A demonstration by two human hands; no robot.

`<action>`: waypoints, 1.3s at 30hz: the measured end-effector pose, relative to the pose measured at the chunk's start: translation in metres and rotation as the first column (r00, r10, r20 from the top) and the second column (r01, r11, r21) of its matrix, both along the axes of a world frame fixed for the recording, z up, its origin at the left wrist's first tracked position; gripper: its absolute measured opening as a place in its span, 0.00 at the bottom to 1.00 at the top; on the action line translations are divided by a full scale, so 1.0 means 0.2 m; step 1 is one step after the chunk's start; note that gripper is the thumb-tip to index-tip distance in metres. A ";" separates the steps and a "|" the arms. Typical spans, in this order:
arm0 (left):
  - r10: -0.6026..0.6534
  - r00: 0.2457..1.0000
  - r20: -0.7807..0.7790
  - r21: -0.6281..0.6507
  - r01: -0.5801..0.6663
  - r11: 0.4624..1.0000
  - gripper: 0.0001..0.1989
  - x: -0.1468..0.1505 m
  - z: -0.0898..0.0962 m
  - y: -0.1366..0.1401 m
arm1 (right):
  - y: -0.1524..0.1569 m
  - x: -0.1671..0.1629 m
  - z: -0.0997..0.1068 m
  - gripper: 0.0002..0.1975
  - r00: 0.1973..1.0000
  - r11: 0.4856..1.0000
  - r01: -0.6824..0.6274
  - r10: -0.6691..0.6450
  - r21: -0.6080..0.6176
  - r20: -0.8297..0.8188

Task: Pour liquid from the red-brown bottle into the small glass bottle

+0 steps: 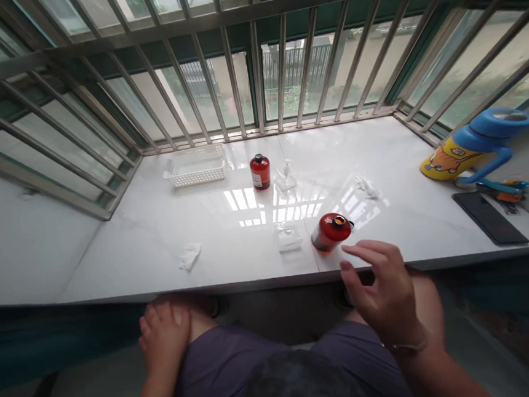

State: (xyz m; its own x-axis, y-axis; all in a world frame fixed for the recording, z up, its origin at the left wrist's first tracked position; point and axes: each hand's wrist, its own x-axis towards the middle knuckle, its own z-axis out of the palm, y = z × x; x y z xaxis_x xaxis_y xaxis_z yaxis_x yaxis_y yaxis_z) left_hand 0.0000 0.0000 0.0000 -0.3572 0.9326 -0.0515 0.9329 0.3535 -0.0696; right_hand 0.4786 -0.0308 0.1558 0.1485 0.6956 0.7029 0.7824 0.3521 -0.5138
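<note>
An amber-red bottle (331,232) stands close to the counter's front edge, its round mouth uncovered. A small dark piece (351,223) shows at its right side; I cannot make out what it is. Just right of and below this bottle hovers my right hand (385,283), thumb and forefinger apart, holding nothing. My left hand (165,331) lies flat over my left knee. Farther back is a second red bottle (260,173) with a black cap and a pale label. Left of the nearer bottle sits a small clear container (289,238), and another clear item (285,178) is by the capped bottle.
A white perforated basket (200,179) sits at the back left. Crumpled white tissues (190,256) lie at front left, with another white scrap (366,187) farther right. A blue-and-yellow flask (468,150) and a black phone (488,219) occupy the right end. Metal bars border the back.
</note>
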 end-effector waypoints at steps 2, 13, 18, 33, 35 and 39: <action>-0.046 0.998 -0.046 -0.043 0.044 0.998 0.38 0.00 0.02 0.01 | 0.04 0.11 -0.13 0.24 0.991 0.990 0.132 -0.133 -0.040 -0.006; -0.313 0.798 0.515 -0.231 0.480 0.846 0.19 0.55 0.50 0.12 | 0.28 0.16 -0.46 0.57 0.899 0.884 0.020 -0.220 -0.466 -0.379; -0.572 0.564 0.596 0.286 0.517 0.807 0.17 0.81 0.51 0.18 | 0.33 0.12 -0.43 0.51 0.843 0.846 0.031 -0.309 -0.533 -0.440; -0.531 0.403 0.745 0.368 0.415 0.832 0.39 1.40 0.34 0.58 | 0.28 0.14 -0.37 0.46 0.856 0.871 0.085 -0.312 -0.484 -0.412; -0.522 0.391 0.758 0.386 0.375 0.843 0.35 1.38 0.37 0.55 | 0.25 0.16 -0.37 0.46 0.872 0.878 0.087 -0.296 -0.470 -0.391; -0.561 0.380 0.735 0.458 0.330 0.825 0.34 1.30 0.46 0.47 | 0.20 0.18 -0.37 0.47 0.910 0.881 0.109 -0.275 -0.460 -0.312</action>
